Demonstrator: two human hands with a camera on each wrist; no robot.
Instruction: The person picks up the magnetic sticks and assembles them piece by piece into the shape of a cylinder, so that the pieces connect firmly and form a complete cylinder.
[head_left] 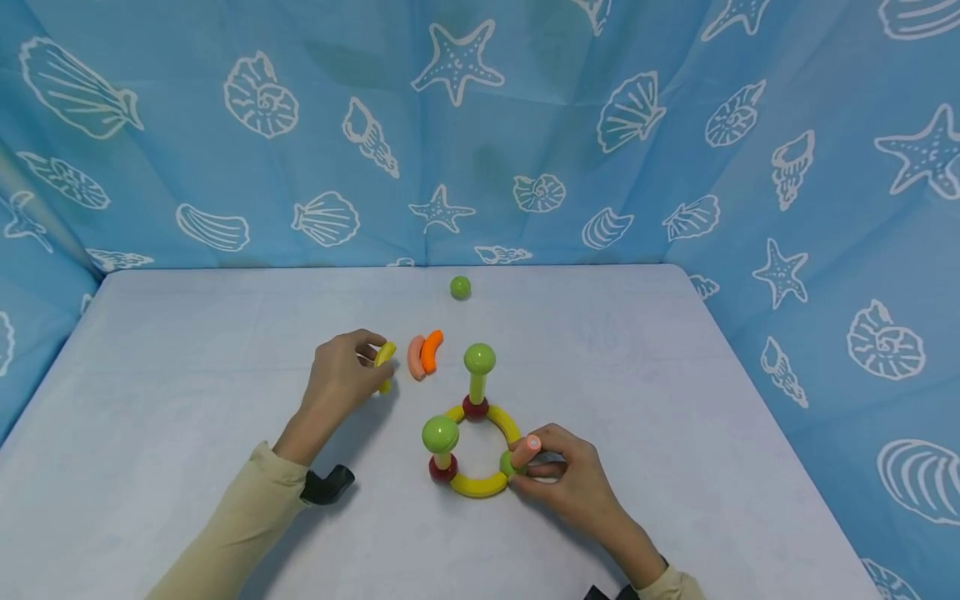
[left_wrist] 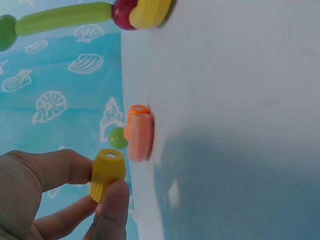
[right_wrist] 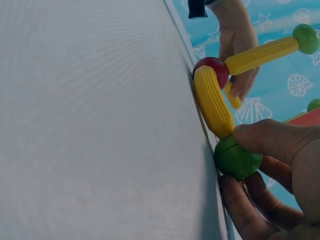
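Observation:
A yellow curved rod [head_left: 385, 354] is pinched between the thumb and fingers of my left hand [head_left: 341, 371], raised over the table; the left wrist view shows its end [left_wrist: 111, 167]. My right hand [head_left: 573, 479] grips a green ball [right_wrist: 237, 157] at the right of a ring built from yellow curved rods [head_left: 480, 486] and balls. A coral-pink rod [head_left: 527, 450] points up by that ball, partly hidden by the fingers. Two dark red balls [head_left: 476, 407] in the ring carry upright rods, each topped by a light green ball [head_left: 480, 359].
Beyond the ring, a pink curved rod [head_left: 416, 358] and an orange curved rod [head_left: 431, 352] lie side by side. A loose green ball [head_left: 461, 287] sits near the far edge of the white table [head_left: 225, 333]. Blue shell-patterned cloth [head_left: 465, 142] hangs behind and at the sides.

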